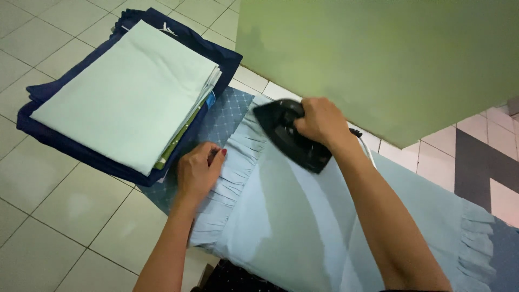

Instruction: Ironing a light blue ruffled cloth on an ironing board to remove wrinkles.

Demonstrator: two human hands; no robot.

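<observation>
Right hand (320,121) clenched around the handle of a black iron (289,135). I read the iron as sitting soleplate-down on the pale blue cloth (303,216), its pointed nose aimed toward the pleated frill (232,173) that runs along the cloth's near-left edge. A bit of dark cord (355,132) shows just behind the wrist.

Left hand (199,172) lies on the frill, palm down, fingers curled with red-painted nails visible. It presses the pleats flat; I cannot tell whether it pinches any fabric or only rests on it. The two hands are near each other, with the iron's nose between them.

The cloth covers most of the ironing board (219,121), whose blue diamond-patterned cover shows bare only at the far-left end beyond the frill and again at the right edge. A second frill (476,243) hangs at the cloth's right end.

Beyond the board's left end, on the tiled floor (48,216), I see a stack of folded laundry (127,92): a pale mint piece on top, a few thinner folded layers under it, all resting on a dark navy cloth (70,143). The stack's corner touches or overlaps the board's end; I cannot tell which.

A green wall (378,59) rises behind the board's far edge.
</observation>
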